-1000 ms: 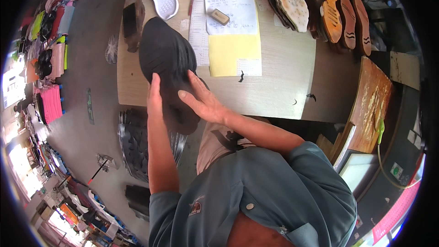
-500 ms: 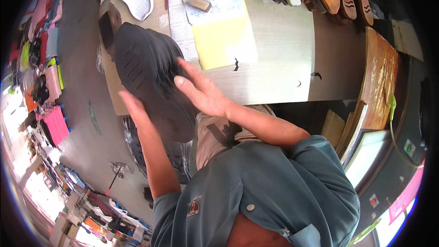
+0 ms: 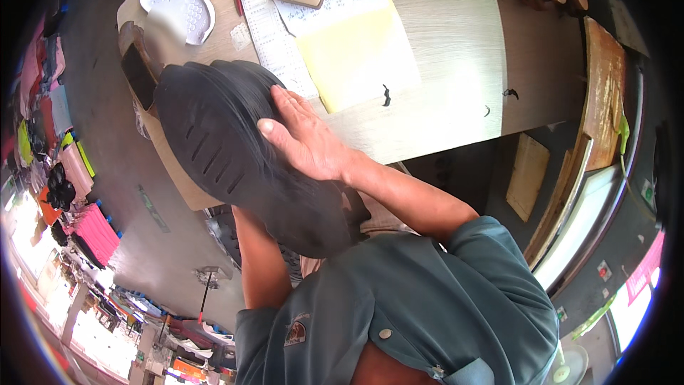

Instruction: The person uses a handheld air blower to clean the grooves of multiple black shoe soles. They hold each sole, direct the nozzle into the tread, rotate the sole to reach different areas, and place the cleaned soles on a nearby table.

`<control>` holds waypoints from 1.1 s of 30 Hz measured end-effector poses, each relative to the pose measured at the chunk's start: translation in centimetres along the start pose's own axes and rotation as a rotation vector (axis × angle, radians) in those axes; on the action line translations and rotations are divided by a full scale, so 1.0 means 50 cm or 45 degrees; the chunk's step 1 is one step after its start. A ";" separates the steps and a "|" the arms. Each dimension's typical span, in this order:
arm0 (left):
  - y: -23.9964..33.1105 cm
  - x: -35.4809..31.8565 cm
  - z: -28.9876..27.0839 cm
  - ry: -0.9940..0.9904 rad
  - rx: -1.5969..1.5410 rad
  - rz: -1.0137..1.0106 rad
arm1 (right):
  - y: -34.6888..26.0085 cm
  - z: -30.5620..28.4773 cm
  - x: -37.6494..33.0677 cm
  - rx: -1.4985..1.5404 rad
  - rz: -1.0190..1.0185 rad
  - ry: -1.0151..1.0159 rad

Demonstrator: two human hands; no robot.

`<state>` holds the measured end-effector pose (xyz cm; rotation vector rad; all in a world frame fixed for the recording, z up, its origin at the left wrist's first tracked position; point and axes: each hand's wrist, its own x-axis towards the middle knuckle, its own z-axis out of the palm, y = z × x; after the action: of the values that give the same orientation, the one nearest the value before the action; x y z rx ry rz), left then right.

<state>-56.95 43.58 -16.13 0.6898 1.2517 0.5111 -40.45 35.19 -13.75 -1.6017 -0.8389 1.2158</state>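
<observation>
Tabletop point(image 3: 456, 64): open room right of yellow paper point(image 3: 356, 57). Black soles point(image 3: 214, 142): stacked, overlapping near-left edge. Right hand point(image 3: 310, 139): fingers extended, flat against soles' right side. Left hand: behind soles, grip cannot be told.

Shows as a thick stack of black shoe soles point(image 3: 246, 164), matte and rubbery-looking, with a row of slanting slots across the broad end of the uppermost one. Slants diagonally over the left part of the table point(image 3: 456, 78), slotted face toward the camera, broad end to the upper left, narrow end to the lower right. Fans out along its right side in several layered edges.
</observation>
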 end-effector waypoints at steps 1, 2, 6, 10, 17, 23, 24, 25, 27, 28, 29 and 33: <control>-0.008 -0.002 -0.003 0.019 0.001 -0.002 | 0.000 0.000 -0.001 -0.058 -0.046 0.038; -0.014 -0.006 -0.006 0.038 0.006 -0.006 | -0.002 -0.001 0.000 -0.067 -0.074 0.042; -0.027 -0.019 -0.010 0.096 0.025 -0.020 | -0.009 -0.001 -0.007 -0.115 -0.103 0.060; -0.028 -0.027 -0.011 0.119 0.039 -0.024 | -0.007 0.007 -0.008 -0.082 -0.053 0.050; -0.025 -0.075 -0.030 0.155 0.071 -0.028 | -0.013 0.029 -0.016 -0.072 -0.107 0.068; -0.022 -0.126 -0.059 0.219 0.091 -0.032 | -0.035 0.056 -0.058 -0.170 -0.333 0.072; -0.022 -0.129 -0.063 0.224 0.091 -0.030 | -0.036 0.059 -0.060 -0.225 -0.310 0.055; -0.022 -0.135 -0.068 0.235 0.088 -0.028 | -0.037 0.063 -0.062 -0.288 -0.290 0.034; -0.022 -0.140 -0.077 0.237 0.092 -0.022 | -0.037 0.070 -0.061 -0.294 -0.247 -0.008; -0.022 -0.144 -0.083 0.245 0.092 -0.019 | -0.038 0.073 -0.061 -0.237 -0.221 -0.028; -0.022 -0.147 -0.088 0.250 0.091 -0.016 | -0.038 0.077 -0.061 -0.178 -0.191 -0.051; -0.013 -0.175 -0.118 0.292 0.095 -0.006 | -0.049 0.099 -0.072 -0.210 -0.237 -0.083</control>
<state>-64.86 38.22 -11.64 0.7048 1.4926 0.5535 -46.20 34.08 -10.67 -1.5808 -1.1293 1.0944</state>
